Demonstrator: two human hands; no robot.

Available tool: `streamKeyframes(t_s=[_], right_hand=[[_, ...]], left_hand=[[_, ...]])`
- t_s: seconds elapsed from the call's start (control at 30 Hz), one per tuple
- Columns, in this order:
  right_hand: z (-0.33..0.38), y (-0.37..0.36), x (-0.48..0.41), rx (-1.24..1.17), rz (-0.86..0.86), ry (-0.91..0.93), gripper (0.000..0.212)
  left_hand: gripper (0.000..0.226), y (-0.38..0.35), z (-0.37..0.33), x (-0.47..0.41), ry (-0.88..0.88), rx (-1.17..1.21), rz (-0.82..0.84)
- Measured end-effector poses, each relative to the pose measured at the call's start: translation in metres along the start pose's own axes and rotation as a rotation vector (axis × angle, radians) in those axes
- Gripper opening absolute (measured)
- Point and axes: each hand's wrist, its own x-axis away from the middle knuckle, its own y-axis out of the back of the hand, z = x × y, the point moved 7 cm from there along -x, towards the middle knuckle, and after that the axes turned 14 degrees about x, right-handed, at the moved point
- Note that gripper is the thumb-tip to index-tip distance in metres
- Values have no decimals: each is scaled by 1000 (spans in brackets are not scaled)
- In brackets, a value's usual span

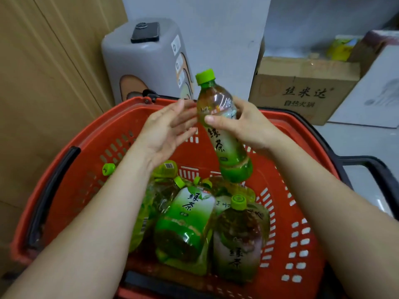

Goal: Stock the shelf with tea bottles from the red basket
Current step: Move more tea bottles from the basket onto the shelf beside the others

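My right hand grips a green tea bottle with a green cap around its upper body, holding it tilted above the red basket. My left hand is open just left of the bottle, fingers straight, fingertips at or near its shoulder. Several more green tea bottles lie in the bottom of the basket, caps pointing away from me. No shelf is in view.
A grey plastic stool with a black phone on top stands behind the basket. A cardboard box sits at the back right, white boxes beyond it. Brown cardboard fills the left side. The basket's black handles fold outward.
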Motion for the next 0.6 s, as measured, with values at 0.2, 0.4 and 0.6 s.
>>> streamKeyframes(t_s=[0.2,0.4,0.6], right_hand=[[-18,13,5,-60,-15,-178,42],[-8,17,9,161,-73,-93,62],[-14,21,8,104,-82,-103,39]], left_hand=[[35,6,82,-3,251,-1312,308],[69,13,143,9,494,-1878,476],[104,8,132,10,493,-1490,387]])
